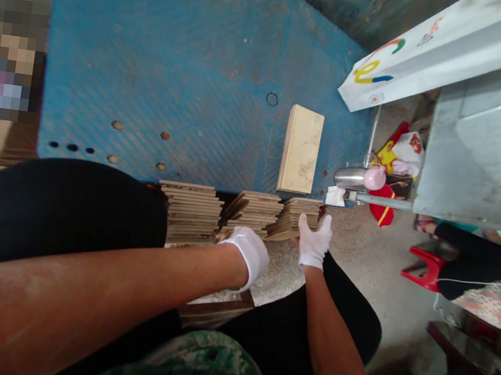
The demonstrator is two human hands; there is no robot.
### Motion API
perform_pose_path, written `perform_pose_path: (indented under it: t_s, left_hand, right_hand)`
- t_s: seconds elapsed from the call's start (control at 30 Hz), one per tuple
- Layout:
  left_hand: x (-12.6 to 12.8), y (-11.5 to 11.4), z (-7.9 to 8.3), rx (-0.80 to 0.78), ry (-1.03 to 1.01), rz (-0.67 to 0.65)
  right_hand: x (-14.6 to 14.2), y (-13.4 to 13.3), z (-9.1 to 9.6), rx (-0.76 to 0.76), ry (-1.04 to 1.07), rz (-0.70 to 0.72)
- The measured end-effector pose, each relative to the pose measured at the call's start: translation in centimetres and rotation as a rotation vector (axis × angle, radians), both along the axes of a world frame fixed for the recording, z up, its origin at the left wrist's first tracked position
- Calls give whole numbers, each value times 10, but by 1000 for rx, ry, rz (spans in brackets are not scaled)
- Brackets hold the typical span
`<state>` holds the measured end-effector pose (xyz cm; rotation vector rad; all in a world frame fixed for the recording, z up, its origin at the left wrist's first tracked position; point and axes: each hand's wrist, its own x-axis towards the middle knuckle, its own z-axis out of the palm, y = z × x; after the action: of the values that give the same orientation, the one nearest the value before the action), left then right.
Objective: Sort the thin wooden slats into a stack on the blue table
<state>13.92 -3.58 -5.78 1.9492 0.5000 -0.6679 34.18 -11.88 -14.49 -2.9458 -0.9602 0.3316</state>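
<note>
Both my hands wear white gloves. My left hand (249,252) reaches down to the middle stack of thin tan tiles (250,211); its fingers are hidden behind the wrist. My right hand (314,242) grips the near edge of the right stack of tiles (295,215), thumb apart on the left and fingers curled on top. A third, squarer stack of tiles (189,210) stands to the left. One cream tile (302,148) lies flat on the blue table (178,67) just beyond the stacks.
A grey metal bench (474,137) with a white printed bag (435,46) stands on the right. Under it are a steel flask (348,177), a pink thing and red bags. A red stool (424,269) and another person's dark leg are farther right.
</note>
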Motion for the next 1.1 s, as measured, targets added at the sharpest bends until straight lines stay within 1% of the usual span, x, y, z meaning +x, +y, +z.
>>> perform_pose_path:
  t_s: [0.1,0.2,0.27,0.33,0.47,0.5,0.57,0.63,0.7,0.8,0.9,1.1]
  left_hand:
    - [0,3,3,26,28,-99]
    - [-1,5,7,39,22,-105]
    - [-1,6,8,39,21,-129]
    - [-2,7,8,44,16,-151]
    - [0,9,6,37,21,-189]
    - [1,9,5,34,32,-189]
    - [2,9,2,35,43,-135]
    - [3,10,-1,42,45,-46]
    - [2,12,-3,47,34,6]
    - [0,19,-2,47,4,-23]
    - [0,28,0,44,-36,-52]
    - [-5,42,9,24,-105,-35]
  right_hand:
    - [-5,12,4,69,14,54]
    - [-13,32,4,67,15,68]
    - [-20,49,2,38,4,65]
    - [-26,67,-2,4,-1,92]
    - [-33,98,-9,-90,-26,232]
    - [-34,104,-10,-118,-38,254]
    - [-34,113,-12,-175,-53,272]
    - [-32,120,-14,-222,-44,275]
    - [-30,125,-18,-252,-22,284]
    - [-27,131,-22,-275,-4,283]
    - [-27,134,-23,-283,-2,270]
    - [-35,139,-11,-298,-25,253]
